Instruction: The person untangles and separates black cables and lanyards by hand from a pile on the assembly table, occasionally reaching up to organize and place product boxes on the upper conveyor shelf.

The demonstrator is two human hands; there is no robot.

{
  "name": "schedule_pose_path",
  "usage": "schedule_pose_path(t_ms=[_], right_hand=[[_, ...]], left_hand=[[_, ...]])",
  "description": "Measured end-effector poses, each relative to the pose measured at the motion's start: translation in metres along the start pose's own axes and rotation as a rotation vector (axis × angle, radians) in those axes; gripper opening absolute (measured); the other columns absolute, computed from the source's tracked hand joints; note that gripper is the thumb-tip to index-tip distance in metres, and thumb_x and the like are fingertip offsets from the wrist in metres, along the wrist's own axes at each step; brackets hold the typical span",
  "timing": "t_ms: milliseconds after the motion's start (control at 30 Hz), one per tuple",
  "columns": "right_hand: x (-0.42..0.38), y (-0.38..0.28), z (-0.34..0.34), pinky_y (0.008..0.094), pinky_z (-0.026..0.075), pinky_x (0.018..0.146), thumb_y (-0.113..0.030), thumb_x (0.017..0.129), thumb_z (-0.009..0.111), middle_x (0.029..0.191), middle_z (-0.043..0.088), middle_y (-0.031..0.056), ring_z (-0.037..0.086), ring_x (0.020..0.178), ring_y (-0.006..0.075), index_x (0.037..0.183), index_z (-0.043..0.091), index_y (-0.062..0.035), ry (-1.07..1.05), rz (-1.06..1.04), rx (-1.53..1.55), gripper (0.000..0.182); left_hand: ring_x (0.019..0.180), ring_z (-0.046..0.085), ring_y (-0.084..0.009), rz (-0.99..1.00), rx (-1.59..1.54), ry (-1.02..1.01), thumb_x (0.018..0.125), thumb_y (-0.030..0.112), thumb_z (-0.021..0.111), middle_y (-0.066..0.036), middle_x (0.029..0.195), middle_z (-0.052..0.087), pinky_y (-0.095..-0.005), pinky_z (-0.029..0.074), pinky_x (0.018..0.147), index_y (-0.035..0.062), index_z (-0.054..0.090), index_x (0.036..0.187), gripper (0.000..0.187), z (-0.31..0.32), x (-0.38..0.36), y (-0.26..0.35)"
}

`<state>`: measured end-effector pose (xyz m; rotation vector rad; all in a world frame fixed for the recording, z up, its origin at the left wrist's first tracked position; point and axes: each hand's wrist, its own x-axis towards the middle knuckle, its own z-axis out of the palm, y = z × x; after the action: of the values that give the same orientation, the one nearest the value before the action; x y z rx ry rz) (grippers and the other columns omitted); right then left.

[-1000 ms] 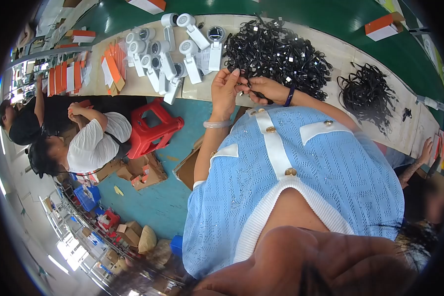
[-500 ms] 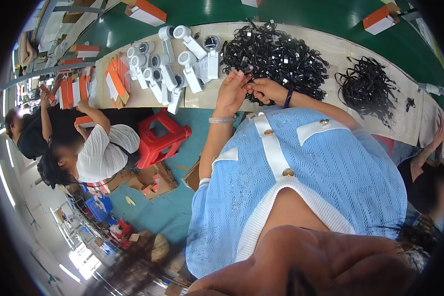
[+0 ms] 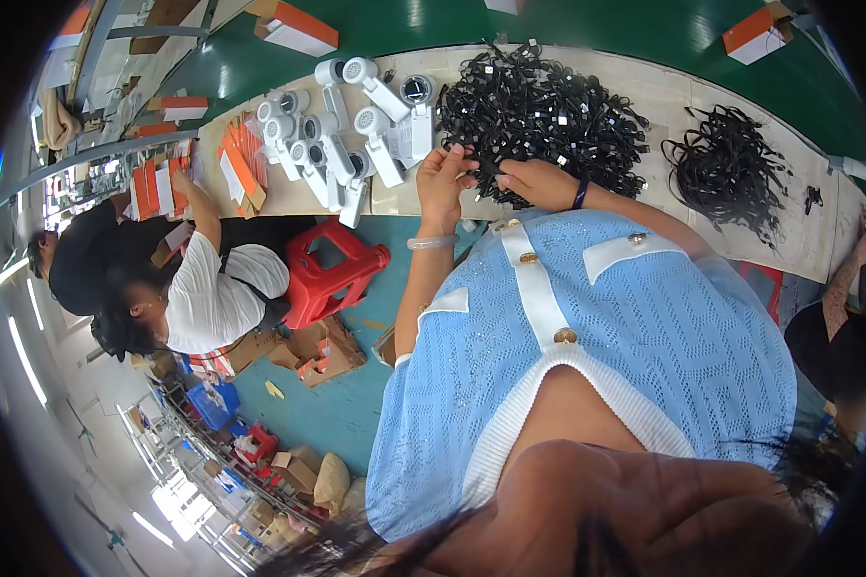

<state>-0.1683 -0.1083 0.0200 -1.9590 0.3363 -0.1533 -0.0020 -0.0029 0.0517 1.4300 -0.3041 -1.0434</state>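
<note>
My left hand (image 3: 443, 185) is at the front edge of the large pile of black USB cables (image 3: 548, 115), its fingers curled in a pinch on a dark cable. My right hand (image 3: 541, 183) faces it a short way to the right, thumb and fingers closed on the same dark cable (image 3: 489, 174). The cable stretches between both hands and blends into the pile behind. To the left of the pile, several white handheld fans (image 3: 375, 144) lie on the light-coloured table (image 3: 394, 200).
A second bundle of black cables (image 3: 726, 168) lies at right. Orange and white boxes (image 3: 241, 173) stand at left, with others on the green surface (image 3: 510, 29) behind. A red stool (image 3: 332, 260) stands left of me. Co-workers sit at left (image 3: 226, 298) and right (image 3: 827, 356).
My hands have moved slightly apart, with more dark cable showing between them. The camera view has shifted a little. The co-worker at left has lowered an arm toward the boxes.
</note>
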Motion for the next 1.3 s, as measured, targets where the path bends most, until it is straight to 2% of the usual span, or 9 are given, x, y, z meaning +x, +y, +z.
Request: schedule_pose_path(t_ms=[233, 333, 433, 567, 733, 833, 967, 1033, 1300], right_hand=[[0.011, -0.028, -0.048, 0.045, 0.046, 0.066, -0.026, 0.093, 0.053, 0.081, 0.063, 0.0153, 0.06, 0.075, 0.0369, 0.09, 0.061, -0.0046, 0.037, -0.277, -0.177, 0.023], [0.02, -0.028, -0.063, 0.0358, 0.048, 0.067, -0.023, 0.088, 0.062, 0.082, 0.065, 0.0127, 0.063, 0.074, 0.0285, 0.091, 0.067, -0.0043, 0.046, -0.284, -0.021, 0.02], [0.027, -0.016, -0.055, 0.0291, 0.048, 0.067, -0.019, 0.087, 0.064, 0.08, 0.065, 0.012, 0.061, 0.07, 0.0211, 0.091, 0.067, -0.0015, 0.033, -0.156, 0.359, 0.019], [0.009, -0.051, -0.034, 0.0381, 0.049, 0.065, -0.016, 0.088, 0.057, 0.081, 0.062, 0.0131, 0.063, 0.075, 0.0306, 0.087, 0.06, -0.0038, 0.093, -0.287, -0.372, 0.013], [0.01, -0.064, -0.047, 0.0395, 0.049, 0.065, -0.019, 0.085, 0.061, 0.083, 0.063, 0.0102, 0.063, 0.075, 0.0308, 0.09, 0.063, -0.0066, 0.051, -0.403, -0.494, 0.013], [0.013, -0.071, -0.067, 0.0366, 0.05, 0.065, -0.019, 0.083, 0.066, 0.082, 0.063, 0.0099, 0.063, 0.076, 0.0287, 0.091, 0.068, -0.0075, 0.081, -0.409, -0.299, 0.014], [0.024, -0.053, -0.053, 0.027, 0.05, 0.061, -0.013, 0.085, 0.068, 0.099, 0.061, 0.0059, 0.061, 0.074, 0.0143, 0.096, 0.071, -0.0035, 0.12, -0.447, 0.126, 0.015], [0.019, -0.055, -0.053, 0.0187, 0.051, 0.053, -0.021, 0.093, 0.061, 0.084, 0.062, 0.0025, 0.059, 0.062, 0.0083, 0.107, 0.066, 0.0, -0.137, 0.176, 0.654, 0.026], [0.043, -0.027, -0.044, 0.0245, 0.058, 0.066, -0.021, 0.091, 0.063, 0.087, 0.061, 0.0021, 0.062, 0.073, 0.0088, 0.112, 0.057, -0.0019, -0.297, 0.492, 0.829, 0.028]], left_hand=[[0.073, 0.058, -0.0301, 0.872, 1.235, -0.005, 0.083, 0.005, 0.064, -0.014, 0.089, 0.06, -0.0319, 0.046, 0.062, -0.0016, 0.057, 0.087, 0.01, -0.005, -0.014, -0.005], [0.077, 0.06, -0.0241, 0.492, 0.955, -0.373, 0.085, 0.006, 0.064, -0.012, 0.094, 0.061, -0.0298, 0.048, 0.065, -0.0004, 0.058, 0.09, 0.01, 0.001, -0.027, 0.008], [0.078, 0.06, -0.0186, 0.077, 0.076, -0.513, 0.087, 0.007, 0.063, -0.009, 0.095, 0.062, -0.0285, 0.05, 0.069, 0.0013, 0.058, 0.094, 0.01, 0.006, -0.042, 0.017], [0.08, 0.059, -0.0128, 0.113, -0.377, -0.33, 0.092, 0.012, 0.06, -0.003, 0.093, 0.062, -0.0308, 0.051, 0.071, 0.0042, 0.057, 0.102, 0.013, 0.002, -0.032, 0.016], [0.073, 0.056, -0.0078, 0.43, 0.325, -0.027, 0.092, 0.004, 0.055, -0.002, 0.087, 0.062, -0.0211, 0.047, 0.062, 0.0035, 0.055, 0.098, 0.006, 0.004, -0.025, -0.003], [0.072, 0.058, -0.0083, 0.277, 0.638, -0.238, 0.092, 0.003, 0.054, -0.002, 0.085, 0.062, -0.0218, 0.048, 0.063, 0.0038, 0.054, 0.098, 0.006, -0.009, -0.024, -0.003], [0.08, 0.062, -0.0094, 0.054, 0.101, -0.578, 0.093, 0.007, 0.054, -0.002, 0.086, 0.061, -0.0238, 0.05, 0.068, 0.0046, 0.053, 0.098, 0.005, -0.008, -0.033, 0.014], [0.08, 0.061, -0.0101, 0.085, 0.094, -0.552, 0.094, 0.008, 0.054, -0.002, 0.087, 0.062, -0.0246, 0.05, 0.07, 0.0055, 0.055, 0.099, 0.006, -0.009, -0.035, 0.011], [0.081, 0.058, -0.0196, 0.584, 0.585, -0.147, 0.078, -0.002, 0.064, -0.01, 0.1, 0.056, -0.0269, 0.047, 0.068, 0.0001, 0.062, 0.094, 0.016, -0.016, -0.026, -0.007]])
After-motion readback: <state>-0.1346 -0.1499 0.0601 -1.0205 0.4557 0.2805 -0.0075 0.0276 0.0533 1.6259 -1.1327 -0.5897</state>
